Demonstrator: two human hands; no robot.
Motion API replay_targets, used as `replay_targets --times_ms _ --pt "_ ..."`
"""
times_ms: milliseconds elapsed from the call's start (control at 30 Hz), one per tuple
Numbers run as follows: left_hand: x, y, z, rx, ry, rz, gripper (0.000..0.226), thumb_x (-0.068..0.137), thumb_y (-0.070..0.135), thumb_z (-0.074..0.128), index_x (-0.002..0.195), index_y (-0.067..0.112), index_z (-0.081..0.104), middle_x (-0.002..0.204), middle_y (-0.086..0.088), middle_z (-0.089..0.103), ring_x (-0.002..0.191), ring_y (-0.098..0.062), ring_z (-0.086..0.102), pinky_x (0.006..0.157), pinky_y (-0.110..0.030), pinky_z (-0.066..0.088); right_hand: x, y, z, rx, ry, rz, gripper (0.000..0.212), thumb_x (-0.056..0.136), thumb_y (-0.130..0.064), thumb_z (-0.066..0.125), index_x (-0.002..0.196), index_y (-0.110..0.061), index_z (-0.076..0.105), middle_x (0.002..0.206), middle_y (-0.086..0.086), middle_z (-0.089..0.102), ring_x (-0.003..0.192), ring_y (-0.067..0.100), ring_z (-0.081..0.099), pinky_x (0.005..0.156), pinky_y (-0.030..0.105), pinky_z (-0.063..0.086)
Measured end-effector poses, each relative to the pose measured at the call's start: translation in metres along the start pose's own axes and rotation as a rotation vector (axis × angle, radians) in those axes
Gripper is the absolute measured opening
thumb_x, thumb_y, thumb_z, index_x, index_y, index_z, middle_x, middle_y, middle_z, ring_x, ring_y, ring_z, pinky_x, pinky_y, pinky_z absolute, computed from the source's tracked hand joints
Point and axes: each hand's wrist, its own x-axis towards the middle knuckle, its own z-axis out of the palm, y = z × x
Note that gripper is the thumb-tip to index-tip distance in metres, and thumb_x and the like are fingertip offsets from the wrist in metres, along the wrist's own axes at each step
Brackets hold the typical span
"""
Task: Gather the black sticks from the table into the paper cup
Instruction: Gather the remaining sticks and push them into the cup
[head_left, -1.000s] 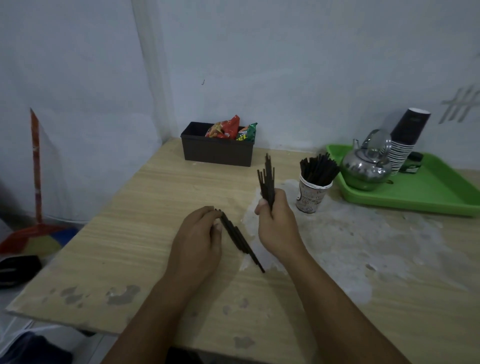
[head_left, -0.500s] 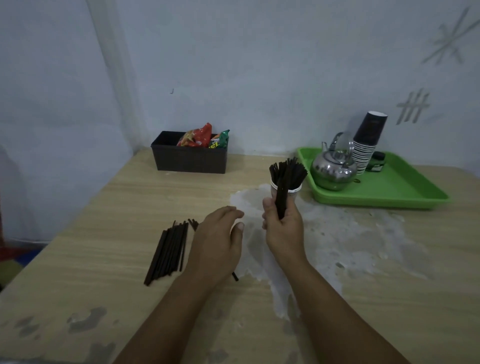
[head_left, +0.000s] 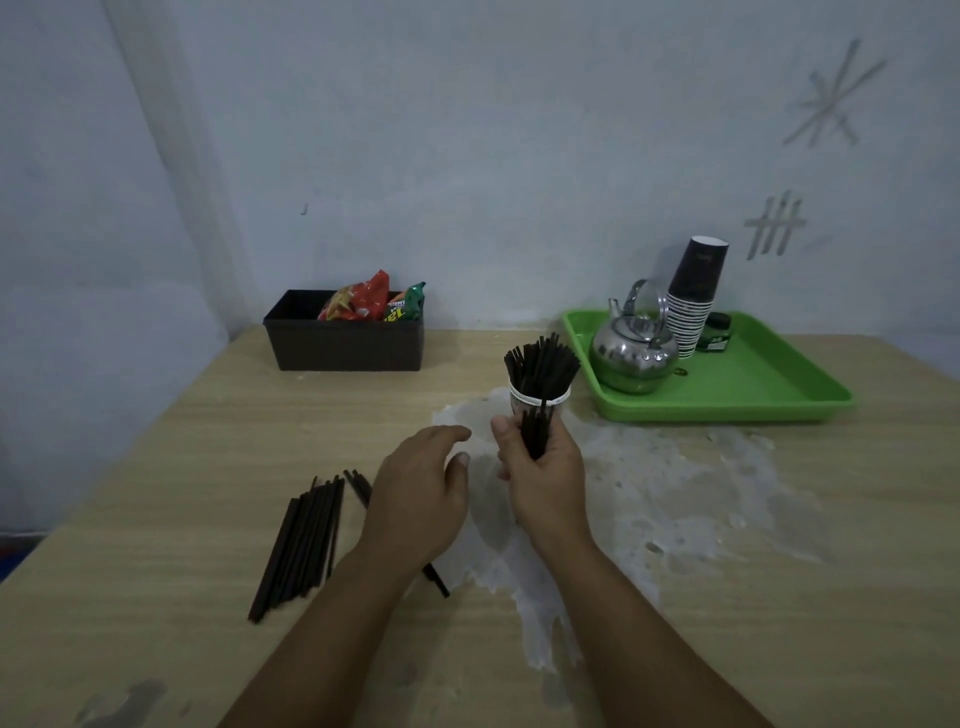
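Note:
A paper cup (head_left: 558, 402) stands mid-table with many black sticks (head_left: 543, 364) fanned out of its top. My right hand (head_left: 543, 467) sits just in front of the cup and grips a small upright bundle of black sticks (head_left: 535, 434). My left hand (head_left: 421, 493) hovers beside it, fingers loosely bent, holding nothing. Under that hand lie a few black sticks, their ends (head_left: 436, 579) poking out by the wrist. A larger pile of black sticks (head_left: 301, 540) lies on the table to the left.
A dark box (head_left: 343, 345) with snack packets stands at the back. A green tray (head_left: 753, 384) at the back right carries a steel kettle (head_left: 634, 348), a stack of paper cups (head_left: 693, 296) and a small green jar (head_left: 717, 332). A pale stain spreads across the table's middle.
My left hand has let go of its sticks, which now lie on the table. My right hand has carried its bundle close to the cup. The view has swung left, showing the pile.

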Motion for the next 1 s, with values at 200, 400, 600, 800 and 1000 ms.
replay_targets --times_ms 200,400,600,800,1000 --pt "0.022 0.006 0.009 -0.006 -0.007 0.080 0.031 0.093 0.014 0.050 0.122 0.019 0.057 0.125 0.001 0.061 0.117 -0.016 0.052 0.096 -0.023 0.035 0.009 0.007 -0.007 -0.046 0.132 0.056 0.023 0.088 -0.051 0.062 0.091 -0.029 0.070 0.075 -0.008 0.070 0.072 0.008 0.067 0.066 0.029 0.052" --pt "0.042 0.012 0.018 0.016 -0.036 0.224 0.041 0.088 0.009 0.052 0.127 0.017 0.050 0.131 -0.003 0.056 0.117 -0.024 0.050 0.095 -0.037 0.042 0.046 -0.019 -0.025 0.199 0.422 0.084 0.039 0.081 -0.067 0.054 0.072 -0.030 0.060 0.060 -0.010 0.054 0.056 0.012 0.050 0.057 0.031 0.041" --pt "0.054 0.013 0.027 0.082 -0.086 0.214 0.054 0.088 0.011 0.051 0.140 0.018 0.037 0.149 -0.002 0.038 0.127 -0.023 0.042 0.100 -0.041 0.040 0.091 -0.047 -0.033 0.256 0.509 -0.065 0.039 0.100 -0.049 0.041 0.074 -0.022 0.053 0.051 -0.007 0.058 0.052 0.008 0.058 0.058 0.029 0.049" --pt "0.053 0.014 0.033 0.105 -0.125 0.251 0.059 0.091 0.011 0.048 0.145 0.022 0.027 0.154 0.003 0.031 0.128 -0.018 0.039 0.099 -0.036 0.037 0.115 -0.031 -0.017 0.120 0.401 -0.041 0.056 0.099 -0.053 0.036 0.089 -0.008 0.068 0.077 -0.009 0.072 0.073 0.000 0.063 0.073 0.025 0.046" --pt "0.052 0.009 0.034 0.123 -0.136 0.265 0.061 0.090 0.011 0.047 0.146 0.022 0.026 0.155 0.004 0.029 0.127 -0.017 0.041 0.098 -0.037 0.039 0.107 -0.006 -0.018 -0.093 0.237 0.009 0.036 0.098 -0.046 0.047 0.104 -0.017 0.068 0.094 -0.005 0.071 0.093 0.011 0.067 0.080 0.027 0.051"
